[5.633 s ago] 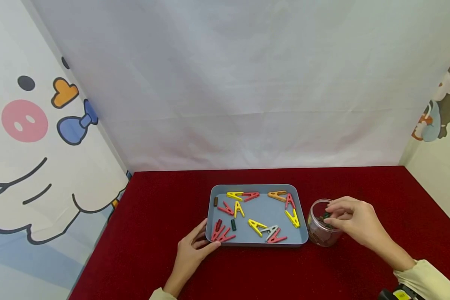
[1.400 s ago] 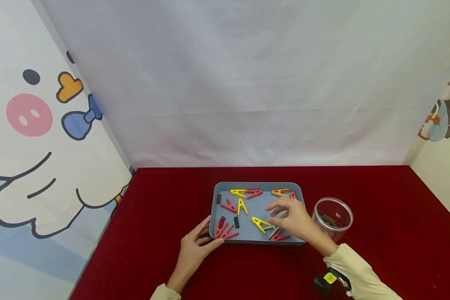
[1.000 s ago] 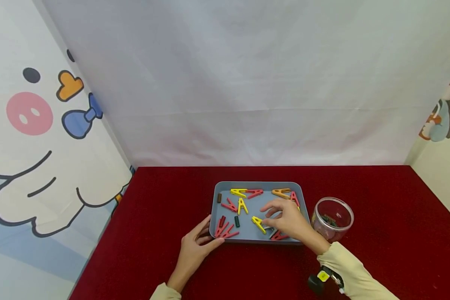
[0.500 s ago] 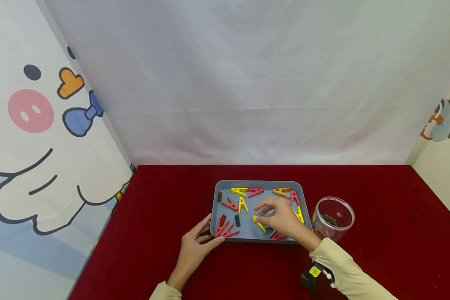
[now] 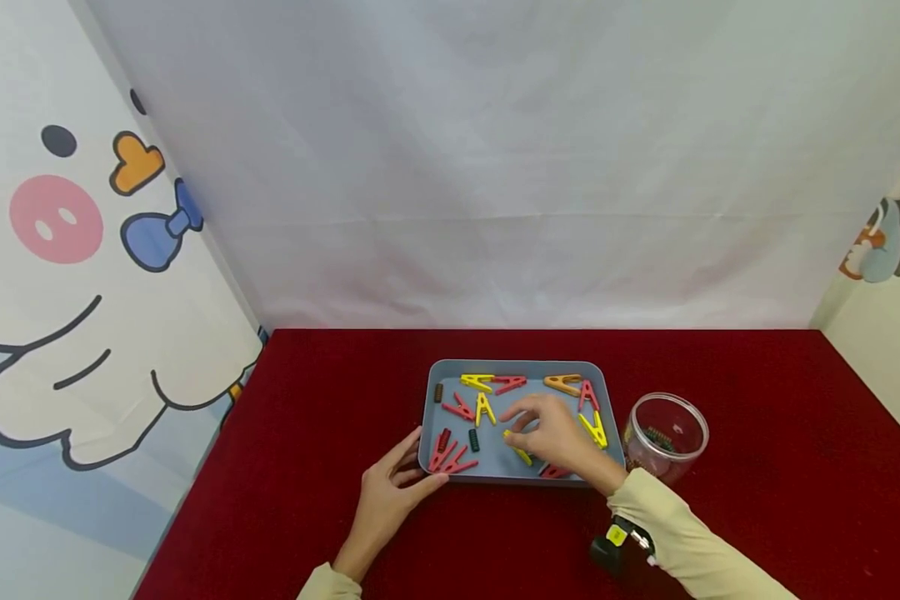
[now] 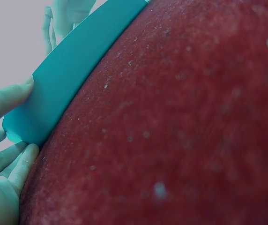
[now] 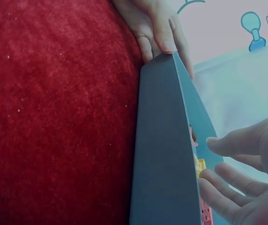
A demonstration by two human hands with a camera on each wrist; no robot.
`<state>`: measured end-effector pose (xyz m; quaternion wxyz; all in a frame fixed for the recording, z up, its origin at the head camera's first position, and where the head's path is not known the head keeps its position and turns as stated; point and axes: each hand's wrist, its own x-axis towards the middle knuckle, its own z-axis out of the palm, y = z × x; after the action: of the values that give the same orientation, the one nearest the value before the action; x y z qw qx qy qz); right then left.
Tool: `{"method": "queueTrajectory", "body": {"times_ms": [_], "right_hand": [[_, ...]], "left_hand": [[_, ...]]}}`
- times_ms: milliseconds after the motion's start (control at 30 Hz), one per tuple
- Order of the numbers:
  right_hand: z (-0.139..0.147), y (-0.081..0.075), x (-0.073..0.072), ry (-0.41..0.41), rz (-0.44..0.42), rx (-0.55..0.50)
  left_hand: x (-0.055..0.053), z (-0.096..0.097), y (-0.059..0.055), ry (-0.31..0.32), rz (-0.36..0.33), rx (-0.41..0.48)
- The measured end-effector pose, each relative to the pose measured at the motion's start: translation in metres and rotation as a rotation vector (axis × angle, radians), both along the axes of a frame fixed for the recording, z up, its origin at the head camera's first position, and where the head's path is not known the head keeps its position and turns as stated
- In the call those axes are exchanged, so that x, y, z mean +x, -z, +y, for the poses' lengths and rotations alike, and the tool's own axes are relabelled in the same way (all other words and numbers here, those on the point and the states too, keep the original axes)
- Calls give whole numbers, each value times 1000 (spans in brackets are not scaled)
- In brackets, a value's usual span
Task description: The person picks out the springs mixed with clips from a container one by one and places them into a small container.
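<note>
A grey-blue tray (image 5: 525, 481) holds several plastic clips in yellow, red, orange and grey. My left hand (image 5: 390, 492) grips its near left corner, the thumb on the front wall and the other fingers round the side. Over the tray's front middle hangs my right hand (image 5: 551, 433), thumb and fingers apart with nothing between them. Its thumb tip overlaps the end of a yellow clip (image 5: 522, 456) in the head view. The grey clip is hidden under this hand. Left of it lie a dark green spring (image 5: 473, 440), a red spring (image 5: 444, 440) and a brown spring (image 5: 438, 392).
A clear round jar (image 5: 666, 442) with several springs inside stands beside the tray's right end. A dark red cloth (image 5: 330, 400) covers the table, which ends at a white curtain (image 5: 540, 167) behind. A cartoon-printed sheet (image 5: 67, 333) hangs on the left.
My right hand, earlier at the jar with a dark green spring at its fingertips, has come over the tray and shifted left to the yellow clip. The left hand keeps its hold.
</note>
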<state>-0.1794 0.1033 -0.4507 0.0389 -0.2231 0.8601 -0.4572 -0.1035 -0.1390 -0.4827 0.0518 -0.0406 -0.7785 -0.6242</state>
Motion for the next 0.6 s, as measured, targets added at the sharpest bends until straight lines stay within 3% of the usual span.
{"method": "queueTrajectory", "body": {"times_ms": [267, 600], "right_hand": [[-8, 4, -5, -10, 5, 24], [-18, 2, -7, -85, 26, 36]], "left_hand": [[-1, 0, -2, 5, -21, -1], [0, -1, 0, 11, -20, 3]]}}
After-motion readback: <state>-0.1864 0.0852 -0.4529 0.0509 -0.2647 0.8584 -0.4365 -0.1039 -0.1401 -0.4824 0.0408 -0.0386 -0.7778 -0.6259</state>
